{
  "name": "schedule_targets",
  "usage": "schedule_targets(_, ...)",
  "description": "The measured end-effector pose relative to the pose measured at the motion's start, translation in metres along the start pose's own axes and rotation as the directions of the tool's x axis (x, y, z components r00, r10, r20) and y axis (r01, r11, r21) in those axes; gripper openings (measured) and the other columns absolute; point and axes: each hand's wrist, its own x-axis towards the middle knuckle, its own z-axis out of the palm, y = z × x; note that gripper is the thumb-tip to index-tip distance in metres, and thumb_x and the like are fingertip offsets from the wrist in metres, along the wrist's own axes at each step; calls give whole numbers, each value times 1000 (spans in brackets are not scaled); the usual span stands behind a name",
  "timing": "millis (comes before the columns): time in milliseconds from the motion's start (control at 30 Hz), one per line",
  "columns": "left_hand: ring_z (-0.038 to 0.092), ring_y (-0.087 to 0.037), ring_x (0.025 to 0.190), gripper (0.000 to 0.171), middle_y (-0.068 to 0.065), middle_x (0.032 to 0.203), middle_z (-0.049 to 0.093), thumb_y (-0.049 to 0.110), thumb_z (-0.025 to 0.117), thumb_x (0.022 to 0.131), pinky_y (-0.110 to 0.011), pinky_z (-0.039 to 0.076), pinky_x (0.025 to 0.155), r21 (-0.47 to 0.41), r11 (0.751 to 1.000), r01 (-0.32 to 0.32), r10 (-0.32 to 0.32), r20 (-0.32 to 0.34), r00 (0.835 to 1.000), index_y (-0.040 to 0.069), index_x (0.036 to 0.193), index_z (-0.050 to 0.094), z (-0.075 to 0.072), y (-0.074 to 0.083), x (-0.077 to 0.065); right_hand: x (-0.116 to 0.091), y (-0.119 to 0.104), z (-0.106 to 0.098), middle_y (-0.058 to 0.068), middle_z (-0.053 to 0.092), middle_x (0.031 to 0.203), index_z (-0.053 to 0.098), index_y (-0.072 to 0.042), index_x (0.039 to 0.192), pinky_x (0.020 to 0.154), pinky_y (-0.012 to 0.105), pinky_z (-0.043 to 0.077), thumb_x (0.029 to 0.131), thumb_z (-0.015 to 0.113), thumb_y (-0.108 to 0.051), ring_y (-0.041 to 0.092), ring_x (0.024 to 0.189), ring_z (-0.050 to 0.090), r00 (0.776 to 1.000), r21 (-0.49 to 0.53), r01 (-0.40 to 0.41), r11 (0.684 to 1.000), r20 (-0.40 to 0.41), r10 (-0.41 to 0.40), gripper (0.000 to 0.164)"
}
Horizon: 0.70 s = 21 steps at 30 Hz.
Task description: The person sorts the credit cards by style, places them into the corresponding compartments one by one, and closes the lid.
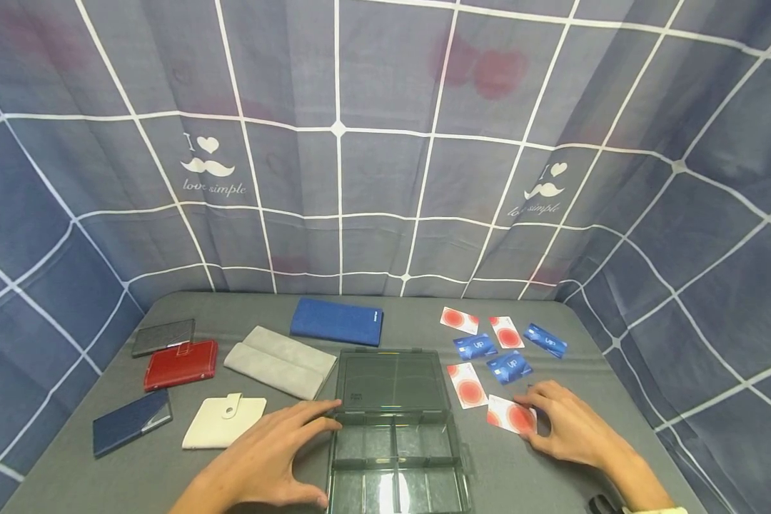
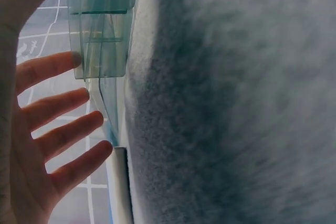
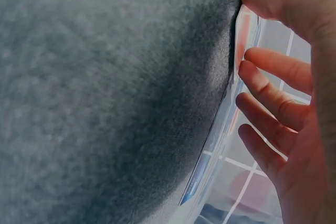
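Note:
A red-and-white card [image 1: 510, 416] lies on the grey table, and my right hand [image 1: 572, 421] pinches its right end between thumb and fingertips at opposite edges. In the right wrist view this card [image 3: 242, 36] shows edge-on beside the thumb. My left hand [image 1: 273, 453] is spread at the left side of a transparent dark divided box [image 1: 395, 459], its fingertips at the wall. The box's lid [image 1: 392, 382] is folded back away from me. Beyond the right hand lie more cards: a red-and-white card [image 1: 467, 385] and a blue card [image 1: 510, 367] among them.
Left of the box lie a light grey wallet [image 1: 281, 362], a cream wallet [image 1: 225, 422], a red wallet [image 1: 181, 364], a navy wallet [image 1: 132, 422] and a dark grey wallet [image 1: 163, 337]. A blue wallet [image 1: 337, 321] is behind the lid. Checked curtains [image 1: 373, 178] surround the table.

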Motion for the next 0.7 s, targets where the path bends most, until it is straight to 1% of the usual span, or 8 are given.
schedule_targets(200, 64, -18, 128, 87, -1, 156, 58, 89, 76, 72, -44, 59, 90, 5, 1000, 24, -24, 35, 999, 29, 135, 67, 0, -2, 3, -4, -3, -6, -12, 67, 103, 77, -22, 102, 82, 44, 56, 58, 97, -33, 15, 98, 66, 999, -17, -30, 999, 11, 30, 49)
schedule_targets(333, 65, -18, 129, 88, -1, 157, 57, 88, 75, 72, -44, 60, 90, -6, 999, 41, -41, 51, 998, 29, 136, 67, 0, -3, 2, -5, -6, -12, -15, 66, 104, 76, -26, 103, 81, 44, 55, 58, 95, -35, 14, 99, 66, 998, -47, -63, 997, 17, 64, 50)
schedule_targets(433, 66, -18, 128, 88, 0, 158, 57, 89, 76, 71, -43, 60, 89, -19, 998, 66, -64, 66, 996, 30, 137, 66, 0, -2, 2, -2, -11, -18, -15, 66, 105, 76, -27, 107, 81, 44, 55, 58, 94, -36, 14, 99, 66, 997, -54, -74, 996, 18, 75, 53)
schedule_targets(600, 67, -19, 128, 88, 1, 158, 56, 89, 75, 71, -44, 60, 88, -39, 993, 107, -103, 95, 990, 31, 137, 65, -1, -1, 2, 12, -24, -27, -16, 67, 109, 76, -29, 114, 81, 43, 56, 60, 93, -39, 14, 101, 66, 999, -62, -44, 997, 5, 44, 57)
schedule_targets(700, 67, -19, 126, 87, 2, 158, 56, 88, 76, 72, -44, 60, 86, -49, 993, 109, -104, 98, 990, 30, 137, 65, -2, 0, 2, 21, -33, -29, -17, 67, 110, 76, -29, 116, 83, 43, 56, 62, 92, -40, 14, 103, 66, 1000, -60, -6, 998, -8, 6, 58)
